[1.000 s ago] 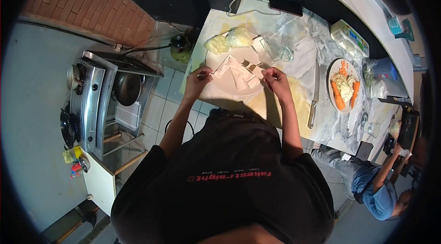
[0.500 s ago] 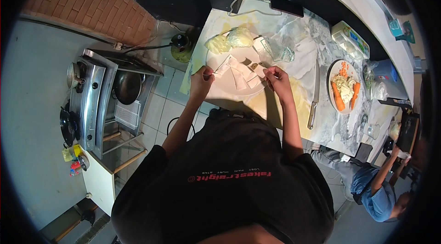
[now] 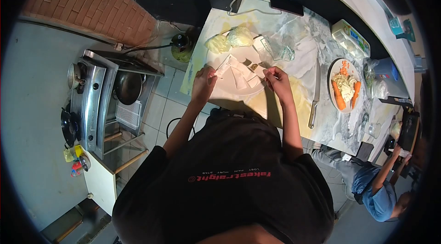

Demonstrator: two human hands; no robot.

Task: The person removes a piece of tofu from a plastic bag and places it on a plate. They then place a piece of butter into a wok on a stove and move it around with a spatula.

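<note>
A pale round plate near the counter's edge holds several white flat pieces, some overlapping. At the plate's left rim is my left hand, its fingers pressed together beside a pale piece; what they grip is too small to tell. Across the plate, my right hand pinches the end of a white piece by the right rim. A small brown bit shows among the pieces. Two pale green cabbage portions rest at the far side of the plate.
Clear plastic packaging lies beyond the plate. Rightward are a knife and a plate of carrots and chopped vegetables. A phone lies at the back. Left stands a stove; a person in blue is at lower right.
My left hand has shifted slightly, its fingers now more curled near the plate's rim. My right hand has hardly moved.
</note>
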